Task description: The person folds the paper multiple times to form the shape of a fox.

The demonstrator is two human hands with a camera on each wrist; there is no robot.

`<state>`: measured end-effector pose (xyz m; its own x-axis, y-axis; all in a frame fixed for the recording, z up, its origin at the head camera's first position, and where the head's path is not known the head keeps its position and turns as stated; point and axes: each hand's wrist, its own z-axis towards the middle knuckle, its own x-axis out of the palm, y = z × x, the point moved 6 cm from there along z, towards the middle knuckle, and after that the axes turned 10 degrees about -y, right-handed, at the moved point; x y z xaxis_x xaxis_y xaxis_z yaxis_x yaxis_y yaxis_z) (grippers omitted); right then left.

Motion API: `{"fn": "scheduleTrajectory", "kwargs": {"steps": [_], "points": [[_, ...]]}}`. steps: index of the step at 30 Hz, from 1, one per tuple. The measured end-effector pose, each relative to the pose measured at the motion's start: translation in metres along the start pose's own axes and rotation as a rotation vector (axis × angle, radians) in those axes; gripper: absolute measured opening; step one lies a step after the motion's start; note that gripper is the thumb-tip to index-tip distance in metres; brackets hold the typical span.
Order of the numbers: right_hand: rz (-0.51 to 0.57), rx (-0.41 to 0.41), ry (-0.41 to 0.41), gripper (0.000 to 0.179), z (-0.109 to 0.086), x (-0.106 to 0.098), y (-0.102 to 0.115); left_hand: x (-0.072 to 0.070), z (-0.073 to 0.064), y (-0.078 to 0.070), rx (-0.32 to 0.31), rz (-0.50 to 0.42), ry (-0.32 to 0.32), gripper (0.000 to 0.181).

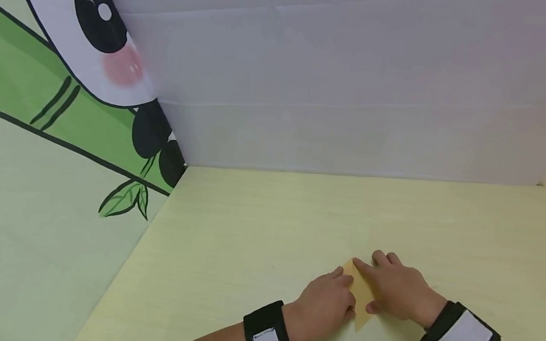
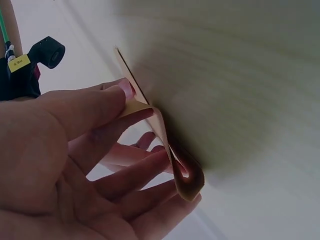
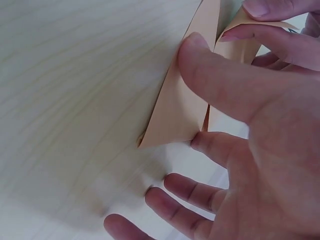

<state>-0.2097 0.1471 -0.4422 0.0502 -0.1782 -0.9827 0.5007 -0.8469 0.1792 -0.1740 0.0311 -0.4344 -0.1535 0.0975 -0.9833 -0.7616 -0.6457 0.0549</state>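
A folded piece of yellow-orange paper lies on the table between both hands. In the left wrist view, my left hand pinches a paper flap between thumb and index finger, and the paper curves in a loop by the other fingers. My right hand holds the paper down from the right. Its thumb rests on a triangular face of the paper, while its index fingertip touches a corner. The other right fingers stretch out over the table, off the paper. Part of the paper is hidden under the hands.
The pale wood-grain table extends around the hands. At its back stands a plain whitish panel. On the left, a printed sheet shows a cartoon animal and green bamboo. Both wrists wear black bands.
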Motion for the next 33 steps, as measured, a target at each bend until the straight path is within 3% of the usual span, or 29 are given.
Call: {"fn": "scheduleTrajectory", "kwargs": {"steps": [4, 10, 13, 19, 23, 29, 33], "points": [[-0.003, -0.001, 0.004, 0.085, 0.000, 0.000, 0.000, 0.002, 0.000, 0.001, 0.010, -0.041, 0.011, 0.013], [-0.009, -0.001, 0.003, 0.085, 0.001, 0.000, -0.002, 0.001, -0.002, 0.007, -0.018, -0.185, 0.105, 0.033], [-0.010, -0.004, -0.003, 0.085, 0.001, 0.000, -0.002, 0.000, -0.003, 0.010, -0.001, -0.207, 0.125, 0.034], [0.004, 0.005, 0.003, 0.086, 0.001, 0.000, -0.002, 0.002, -0.006, 0.012, 0.026, -0.213, 0.082, 0.021], [-0.001, 0.010, 0.008, 0.085, 0.000, -0.001, -0.003, 0.003, -0.007, 0.010, 0.087, -0.174, 0.062, 0.021], [0.015, 0.013, 0.016, 0.086, 0.001, -0.001, -0.004, 0.003, -0.009, 0.010, 0.127, -0.148, 0.093, 0.028], [0.021, 0.018, 0.023, 0.086, 0.000, 0.001, -0.004, 0.008, -0.012, 0.012, 0.113, -0.172, 0.115, 0.042]]}}
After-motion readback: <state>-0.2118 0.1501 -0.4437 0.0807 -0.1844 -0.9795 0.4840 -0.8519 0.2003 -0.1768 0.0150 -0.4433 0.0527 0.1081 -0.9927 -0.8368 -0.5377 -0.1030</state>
